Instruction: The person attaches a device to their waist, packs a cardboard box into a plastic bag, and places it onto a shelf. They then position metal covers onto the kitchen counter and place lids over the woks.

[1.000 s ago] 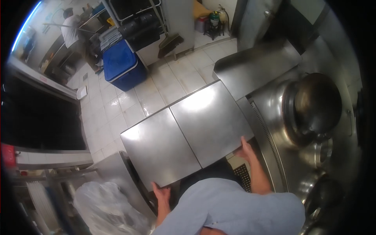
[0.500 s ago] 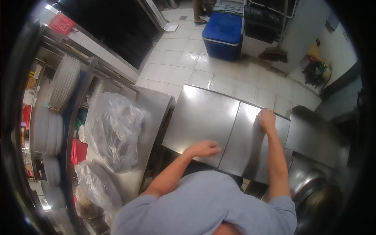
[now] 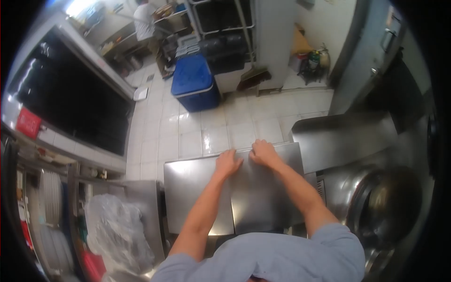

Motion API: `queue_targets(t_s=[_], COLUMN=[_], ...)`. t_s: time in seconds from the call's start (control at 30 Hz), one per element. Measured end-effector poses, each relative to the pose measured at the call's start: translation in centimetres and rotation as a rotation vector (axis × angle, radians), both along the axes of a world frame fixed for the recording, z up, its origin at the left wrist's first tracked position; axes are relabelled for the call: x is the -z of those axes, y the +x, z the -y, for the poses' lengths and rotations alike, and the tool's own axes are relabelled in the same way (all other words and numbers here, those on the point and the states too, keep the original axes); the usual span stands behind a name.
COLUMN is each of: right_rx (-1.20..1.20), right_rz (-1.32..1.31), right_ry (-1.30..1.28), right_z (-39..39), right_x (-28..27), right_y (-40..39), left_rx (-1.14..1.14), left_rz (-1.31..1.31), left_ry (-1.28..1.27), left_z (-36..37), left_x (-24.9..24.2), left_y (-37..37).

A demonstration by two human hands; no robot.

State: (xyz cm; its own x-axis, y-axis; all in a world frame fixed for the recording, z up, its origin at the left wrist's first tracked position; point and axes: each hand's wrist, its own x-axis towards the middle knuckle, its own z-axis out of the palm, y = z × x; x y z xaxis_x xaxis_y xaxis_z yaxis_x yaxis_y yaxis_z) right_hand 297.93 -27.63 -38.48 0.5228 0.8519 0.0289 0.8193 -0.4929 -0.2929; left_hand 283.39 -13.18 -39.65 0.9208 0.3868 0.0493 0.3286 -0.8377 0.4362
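Note:
A stainless steel worktop shows two flat panels, a left steel panel and a right steel panel, divided by a straight seam. My left hand is at the far edge near that seam, its fingers bent over the rim and its thumb out to the side. A short way to its right, my right hand curls its fingers over the far edge of the right panel. The fingertips of both hands are hidden beyond the edge. Both panels lie flat.
At left, a plastic bag lies on a steel counter beside stacked plates. A large wok-like metal pan stands at right. Beyond are a blue cooler, a broom and another person.
My left hand has moved forward from above the left panel's near side to the far edge. My right hand has shifted left along the edge. The view has tilted up and turned right.

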Motion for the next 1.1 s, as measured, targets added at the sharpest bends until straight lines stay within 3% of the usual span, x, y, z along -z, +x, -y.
queue_targets(t_s=[0.1, 0.2, 0.27, 0.33, 0.37, 0.4, 0.43, 0.47, 0.5, 0.53, 0.6, 0.63, 0.67, 0.73, 0.8, 0.83, 0.9, 0.97, 1.0, 1.03, 1.1], right_rx=[-0.009, -0.09, -0.001, 0.319, 0.581, 0.721, 0.731, 0.55, 0.655, 0.581, 0.523, 0.536, 0.849, 0.898, 0.792, 0.721, 0.953, 1.167, 1.301, 1.405, 1.579], right_rz=[0.028, 0.011, -0.048, 0.129, 0.072, -0.247, -0.749, -1.141, -1.23, -1.311, -0.799, -0.538, -0.512, -0.464, -0.38, -0.334, -0.598, -0.641, -0.604, -0.692, -0.593], right_ry=[0.153, 0.26, 0.546, 0.794, 0.831, 0.792, 0.77, 0.788, 0.952, 1.172, 1.124, 1.09, 0.871, 0.723, 0.948, 1.069, 0.958, 1.241, 1.138, 1.203, 1.29], right_z=[2.1, 6.7, 13.1, 19.7, 23.9, 27.0, 29.3, 30.0, 29.4, 29.5, 28.4, 27.8, 27.9, 28.6, 31.9, 33.2, 36.8, 36.2, 36.9, 37.9, 40.3], right_x=[-4.4, -14.1, -18.5, -19.1, -17.4, -13.4, -8.5, -2.9, -2.1, 1.5, 1.1, 0.7, -6.4, -14.5, -16.6, -16.6, -15.1, -13.0, -11.0, -7.7, -4.5], right_y=[-1.5, -4.9, -7.1, -8.7, -8.8, -8.3, -8.5, -8.2, -11.4, -12.1, -13.0, -13.8, -17.8, -22.7, -27.8, -30.6, -37.6, -42.5, -43.5, -44.6, -48.3], left_rx=[0.038, 0.019, 0.023, 0.053, -0.042, -0.104, -0.042, 0.07, 0.029, -0.015, 0.055, 0.105, 0.116, 0.173, 0.154, 0.155, 0.189, 0.246, 0.341, 0.264, 0.604], left_rz=[0.016, 0.088, 0.172, 0.461, 0.56, 0.613, 0.397, 0.154, 0.099, 0.044, -0.128, -0.051, 0.045, 0.307, 0.392, 0.396, 0.377, 0.264, 0.15, 0.085, -0.122], left_ry=[-0.07, -0.186, -0.318, -0.506, -0.744, -1.002, -0.977, -0.931, -0.98, -1.011, -0.629, -0.641, -0.657, -1.033, -1.093, -1.078, -1.081, -1.066, -1.073, -0.919, -0.694], left_z=[-0.6, 2.1, 4.7, 7.3, 8.7, 10.3, 10.1, 9.2, 10.3, 11.4, 10.4, 9.7, 8.8, 6.4, 8.3, 9.4, 12.3, 15.4, 16.6, 17.9, 21.6], left_x=[-3.7, -12.4, -16.2, -16.9, -15.7, -14.3, -9.5, -4.6, -3.0, -1.6, 0.6, 1.2, 1.2, 0.4, -5.8, -9.1, -13.6, -15.5, -15.4, -14.0, -13.4], left_y=[-0.2, -4.1, -8.9, -14.4, -16.4, -18.5, -21.1, -23.1, -24.1, -24.8, -25.5, -25.9, -25.7, -24.1, -22.2, -21.7, -21.5, -21.1, -20.4, -19.1, -17.8])
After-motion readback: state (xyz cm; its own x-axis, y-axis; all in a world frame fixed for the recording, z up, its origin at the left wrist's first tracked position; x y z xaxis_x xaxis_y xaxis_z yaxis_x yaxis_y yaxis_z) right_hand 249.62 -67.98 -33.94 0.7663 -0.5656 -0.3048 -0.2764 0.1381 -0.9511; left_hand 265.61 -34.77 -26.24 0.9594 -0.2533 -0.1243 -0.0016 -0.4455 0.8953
